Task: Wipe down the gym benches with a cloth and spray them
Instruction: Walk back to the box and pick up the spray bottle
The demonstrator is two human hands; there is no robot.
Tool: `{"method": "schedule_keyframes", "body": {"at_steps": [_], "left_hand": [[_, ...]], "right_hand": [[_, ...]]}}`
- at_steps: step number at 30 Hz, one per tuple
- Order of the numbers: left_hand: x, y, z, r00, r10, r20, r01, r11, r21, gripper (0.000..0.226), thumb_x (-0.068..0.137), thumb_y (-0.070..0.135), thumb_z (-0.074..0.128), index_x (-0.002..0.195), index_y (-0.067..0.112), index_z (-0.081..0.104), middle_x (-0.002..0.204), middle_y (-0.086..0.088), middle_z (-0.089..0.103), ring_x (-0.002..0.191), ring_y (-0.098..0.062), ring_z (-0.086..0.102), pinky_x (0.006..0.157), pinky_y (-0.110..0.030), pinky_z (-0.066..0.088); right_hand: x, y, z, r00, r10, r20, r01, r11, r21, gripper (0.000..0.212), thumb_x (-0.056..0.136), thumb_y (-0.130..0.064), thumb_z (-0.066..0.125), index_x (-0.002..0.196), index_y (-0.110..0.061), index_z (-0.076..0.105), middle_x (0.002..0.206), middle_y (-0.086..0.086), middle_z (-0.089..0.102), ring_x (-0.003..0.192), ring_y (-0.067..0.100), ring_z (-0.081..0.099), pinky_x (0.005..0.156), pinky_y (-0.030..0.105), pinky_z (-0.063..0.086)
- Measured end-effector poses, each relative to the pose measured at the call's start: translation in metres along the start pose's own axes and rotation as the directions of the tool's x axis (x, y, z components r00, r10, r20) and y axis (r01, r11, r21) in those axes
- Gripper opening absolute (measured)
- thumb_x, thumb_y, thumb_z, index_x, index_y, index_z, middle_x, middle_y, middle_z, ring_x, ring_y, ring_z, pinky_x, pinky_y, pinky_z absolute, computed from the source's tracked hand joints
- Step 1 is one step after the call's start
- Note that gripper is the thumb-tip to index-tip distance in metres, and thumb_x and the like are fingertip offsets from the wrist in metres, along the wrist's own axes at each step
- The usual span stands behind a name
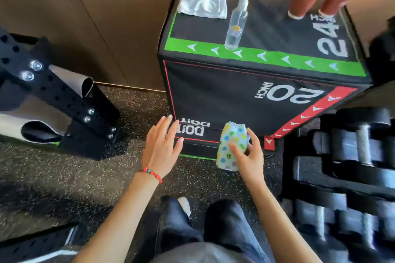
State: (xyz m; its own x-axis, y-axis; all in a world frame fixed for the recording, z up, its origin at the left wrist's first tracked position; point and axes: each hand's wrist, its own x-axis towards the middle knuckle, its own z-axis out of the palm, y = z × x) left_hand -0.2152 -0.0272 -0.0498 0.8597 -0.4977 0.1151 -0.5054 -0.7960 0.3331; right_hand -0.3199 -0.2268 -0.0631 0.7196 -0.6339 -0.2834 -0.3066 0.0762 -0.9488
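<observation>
Honestly, pretty blurry toward the edges, especially the dumbbell rack (350, 177) on the right, cut off by the frame. Up top right, two red cups (303, 0) upside down, more behind them but smeared and cropped, plus someone else's arm (367, 13) poking in, hand out of frame. Black perforated gym frame (53, 92) on the left, only partly in shot.

Left hand (160, 149) open, fingers spread wide and flat, fingertips touching or just off the lower front face of the black plyo box (235, 96) near the upside-down logo, can't tell which; red bead bracelet (150, 174) on the wrist. Right hand (248, 153) closed around a polka-dot cloth (232, 145), bunched up, pressed low against the front face near the bottom edge, thumb across the front of it. Both forearms stretched forward and down, dark trousers (224, 226) below.

On top of the box: clear spray bottle (237, 23) standing near the green arrow strip, crumpled white cloth (203, 1) at the back left corner. Speckled rubber floor (64, 177) underneath.
</observation>
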Motion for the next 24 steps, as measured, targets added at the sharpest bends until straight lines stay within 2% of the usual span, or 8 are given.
{"method": "schedule_keyframes", "body": {"at_steps": [6,9,12,15,18,20,22,24], "left_hand": [[0.039,0.004,0.003,0.994,0.108,-0.001,-0.108,0.993,-0.046,0.044,0.083,0.019,0.054,0.121,-0.001,0.056,0.129,-0.024,0.053,0.12,-0.04,0.049,0.096,-0.054,0.04],[0.061,0.009,0.004,0.99,0.141,-0.017,-0.142,0.987,-0.08,0.044,0.083,0.015,0.058,0.123,-0.002,0.054,0.13,-0.024,0.051,0.122,-0.04,0.048,0.097,-0.054,0.04],[0.083,0.019,0.005,0.991,0.131,-0.04,-0.135,0.984,-0.119,0.043,0.085,0.013,0.062,0.125,-0.001,0.053,0.134,-0.023,0.049,0.125,-0.038,0.044,0.102,-0.047,0.034],[0.106,0.033,0.001,0.998,0.044,-0.04,-0.054,0.954,-0.296,0.043,0.091,0.016,0.055,0.131,0.003,0.048,0.14,-0.015,0.044,0.131,-0.029,0.039,0.107,-0.035,0.027],[0.127,0.054,-0.003,0.994,-0.088,0.07,0.113,0.799,-0.59,0.04,0.093,0.021,0.051,0.132,0.013,0.047,0.135,-0.005,0.049,0.123,-0.014,0.046,0.104,-0.023,0.033],[0.139,0.07,-0.006,0.968,-0.141,0.21,0.252,0.599,-0.76,0.033,0.092,0.018,0.053,0.125,0.018,0.052,0.125,-0.005,0.058,0.11,-0.009,0.054,0.096,-0.017,0.041],[0.15,0.085,-0.007,0.933,-0.15,0.327,0.36,0.421,-0.833,0.024,0.091,0.017,0.055,0.115,0.021,0.056,0.111,-0.003,0.064,0.101,-0.008,0.06,0.089,-0.021,0.048],[0.158,0.095,-0.006,0.903,-0.165,0.395,0.428,0.299,-0.853,0.018,0.091,0.018,0.055,0.107,0.015,0.061,0.098,0.001,0.068,0.087,-0.005,0.064,0.075,-0.022,0.053]], "right_hand": [[0.022,-0.019,0.008,0.999,-0.029,-0.04,0.031,0.998,0.05,0.054,0.084,-0.01,0.066,0.125,-0.033,0.042,0.099,-0.008,0.068,0.084,0.004,0.067,0.062,0.02,0.055],[0.04,-0.027,0.007,0.998,-0.051,-0.043,0.053,0.997,0.051,0.054,0.084,-0.012,0.067,0.124,-0.037,0.041,0.101,-0.005,0.069,0.085,0.008,0.068,0.064,0.026,0.057],[0.059,-0.037,0.005,0.997,-0.073,-0.029,0.075,0.995,0.071,0.053,0.083,-0.012,0.067,0.118,-0.045,0.043,0.103,-0.004,0.068,0.088,0.009,0.068,0.068,0.031,0.058],[0.079,-0.052,0.004,0.996,-0.094,-0.003,0.094,0.989,0.112,0.053,0.083,-0.011,0.067,0.113,-0.047,0.044,0.104,-0.002,0.069,0.089,0.012,0.068,0.07,0.034,0.058],[0.097,-0.068,0.003,0.991,-0.12,0.058,0.11,0.983,0.146,0.052,0.083,-0.01,0.068,0.116,-0.043,0.045,0.102,-0.002,0.07,0.091,0.016,0.068,0.073,0.038,0.058],[0.106,-0.077,0.005,0.985,-0.14,0.101,0.125,0.982,0.141,0.053,0.082,-0.012,0.069,0.118,-0.043,0.046,0.101,-0.003,0.071,0.091,0.017,0.068,0.075,0.037,0.057],[0.113,-0.085,0.007,0.974,-0.168,0.152,0.15,0.981,0.121,0.053,0.079,-0.017,0.071,0.119,-0.043,0.046,0.1,-0.007,0.072,0.09,0.015,0.068,0.075,0.034,0.057],[0.119,-0.09,0.011,0.963,-0.178,0.202,0.161,0.982,0.097,0.054,0.075,-0.023,0.07,0.12,-0.041,0.047,0.099,-0.008,0.072,0.09,0.015,0.068,0.077,0.034,0.056]]}}
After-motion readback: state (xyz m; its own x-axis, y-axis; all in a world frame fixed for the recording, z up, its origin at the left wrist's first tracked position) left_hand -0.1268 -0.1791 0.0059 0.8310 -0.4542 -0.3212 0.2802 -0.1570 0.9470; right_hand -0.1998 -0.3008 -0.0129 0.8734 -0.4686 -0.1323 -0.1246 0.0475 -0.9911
